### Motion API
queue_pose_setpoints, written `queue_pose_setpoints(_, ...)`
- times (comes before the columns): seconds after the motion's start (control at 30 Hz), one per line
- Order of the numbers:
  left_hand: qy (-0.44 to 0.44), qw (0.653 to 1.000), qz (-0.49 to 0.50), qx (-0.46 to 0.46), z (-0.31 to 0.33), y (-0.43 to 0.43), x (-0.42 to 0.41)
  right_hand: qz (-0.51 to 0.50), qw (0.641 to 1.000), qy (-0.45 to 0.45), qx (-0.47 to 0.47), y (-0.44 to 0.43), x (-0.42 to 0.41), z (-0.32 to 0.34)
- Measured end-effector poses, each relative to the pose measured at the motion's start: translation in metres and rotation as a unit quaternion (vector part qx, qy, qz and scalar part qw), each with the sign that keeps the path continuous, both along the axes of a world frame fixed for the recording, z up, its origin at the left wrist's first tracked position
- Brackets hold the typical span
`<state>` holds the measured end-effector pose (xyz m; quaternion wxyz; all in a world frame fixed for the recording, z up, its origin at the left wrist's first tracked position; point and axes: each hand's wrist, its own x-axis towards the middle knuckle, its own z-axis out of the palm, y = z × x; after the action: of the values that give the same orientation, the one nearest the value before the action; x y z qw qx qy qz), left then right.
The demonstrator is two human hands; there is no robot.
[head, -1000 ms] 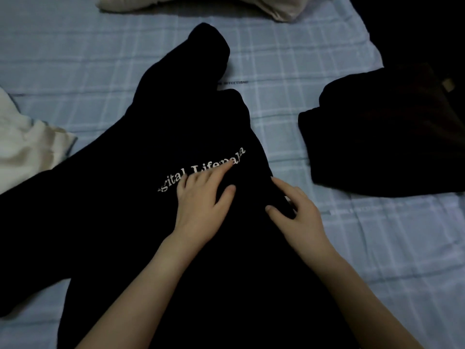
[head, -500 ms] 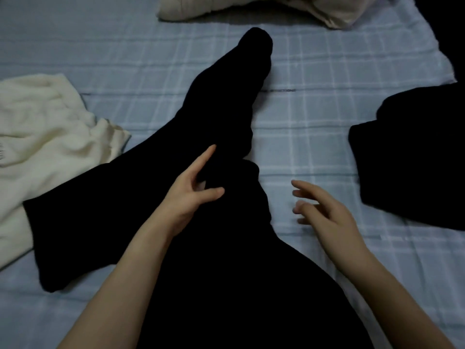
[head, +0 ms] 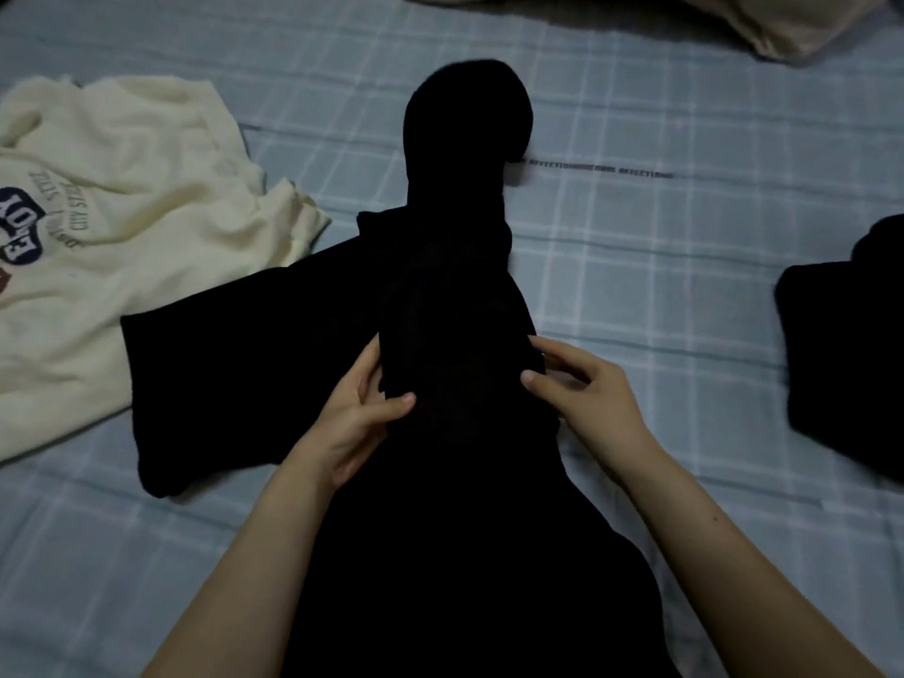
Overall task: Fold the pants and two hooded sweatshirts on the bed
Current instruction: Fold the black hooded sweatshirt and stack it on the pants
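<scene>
Here, the black hooded sweatshirt (head: 455, 296) lies between the hands, left hand (head: 357, 418) and right hand (head: 584, 396) each pinching a side fold, on the blue checked bed (head: 685, 266), with a cream sweatshirt (head: 122, 198) beyond the left hand.

I read the central black sweatshirt (head: 440, 310) as plain, unpatterned. Left of it: cream sweatshirt (head: 137, 154), navy lettering. Right of it: black folded garment (head: 851, 359). Beyond it: beige cloth (head: 782, 26). Beneath it: pale blue bed sheet (head: 660, 266), white check lines.
</scene>
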<state>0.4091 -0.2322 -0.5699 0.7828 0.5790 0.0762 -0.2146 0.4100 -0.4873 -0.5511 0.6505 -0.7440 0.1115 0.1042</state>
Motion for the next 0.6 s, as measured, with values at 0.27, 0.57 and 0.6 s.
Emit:
queue_pose_setpoints(0.27, -0.060, 0.997, -0.041, 0.004, 0.028, -0.007, 0.014, -0.111, 0.990, -0.080, 0.032, -0.053, -0.005, 0.069)
queue_pose_setpoints(0.57, -0.119, 0.972, -0.108, 0.169, 0.038, -0.095, 0.039, -0.240, 0.940, -0.200, -0.134, -0.137, -0.010, 0.099)
queue_pose_setpoints(0.6, -0.115, 0.969, -0.093, 0.197, 0.032, -0.102, 0.037, -0.200, 0.958, -0.147, -0.146, -0.134, -0.010, 0.083)
